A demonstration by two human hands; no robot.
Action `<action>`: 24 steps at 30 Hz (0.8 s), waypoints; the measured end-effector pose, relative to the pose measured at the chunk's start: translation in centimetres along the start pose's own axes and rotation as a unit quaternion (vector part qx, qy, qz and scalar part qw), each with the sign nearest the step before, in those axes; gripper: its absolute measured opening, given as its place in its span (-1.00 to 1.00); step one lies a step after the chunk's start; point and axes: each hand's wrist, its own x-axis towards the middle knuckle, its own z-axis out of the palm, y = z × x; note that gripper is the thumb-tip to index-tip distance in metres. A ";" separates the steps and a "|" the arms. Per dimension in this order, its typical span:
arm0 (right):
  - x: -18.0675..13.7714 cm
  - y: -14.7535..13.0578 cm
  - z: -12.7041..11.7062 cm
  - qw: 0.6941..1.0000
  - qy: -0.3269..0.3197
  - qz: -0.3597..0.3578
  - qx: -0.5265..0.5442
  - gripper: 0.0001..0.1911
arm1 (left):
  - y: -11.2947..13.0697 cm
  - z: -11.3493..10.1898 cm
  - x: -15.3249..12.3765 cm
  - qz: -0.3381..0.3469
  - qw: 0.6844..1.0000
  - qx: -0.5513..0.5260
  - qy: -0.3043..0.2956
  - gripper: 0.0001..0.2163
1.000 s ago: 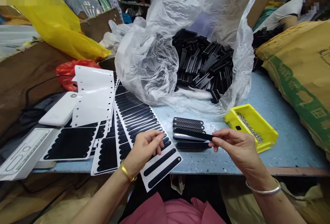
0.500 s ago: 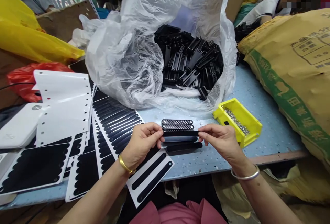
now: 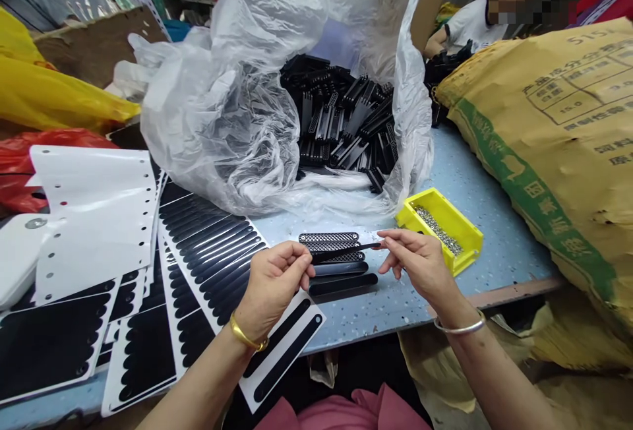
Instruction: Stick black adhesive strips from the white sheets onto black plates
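A thin black adhesive strip (image 3: 346,250) is stretched between my two hands, just above a row of black perforated plastic pieces (image 3: 330,239) lying on the blue table. My left hand (image 3: 274,281) pinches the strip's left end, and my right hand (image 3: 413,262) pinches its right end with thumb and forefinger. Under my left hand lies a white backing sheet (image 3: 222,258) carrying rows of black strips. Two more smooth black strips (image 3: 343,281) lie on the table below the held one.
A large clear plastic bag (image 3: 237,107) holds a heap of black plastic parts (image 3: 346,120). A yellow tray (image 3: 440,229) of small metal pieces sits to the right. Further sheets (image 3: 93,219) lie left, a big yellow sack (image 3: 558,146) right. Another person sits at the back right.
My left hand came over from the backing sheet and took the strip's free end. Both hands now hold it, tilted slightly over the perforated pieces. The camera view shifted right.
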 end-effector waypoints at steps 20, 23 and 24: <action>0.9 1.3 -0.5 0.999 0.036 0.001 0.023 -0.70 | -0.4 -1.1 1.6 -0.054 0.995 -0.082 -0.003 -0.77; 1.3 1.0 -0.1 1.000 0.009 0.002 -0.028 -0.68 | -0.7 -1.0 1.8 -0.061 0.994 -0.081 -0.027 -0.78; 1.4 0.8 0.0 0.999 -0.002 0.001 -0.042 -0.68 | -0.7 -1.0 1.8 -0.064 0.994 -0.083 -0.032 -0.77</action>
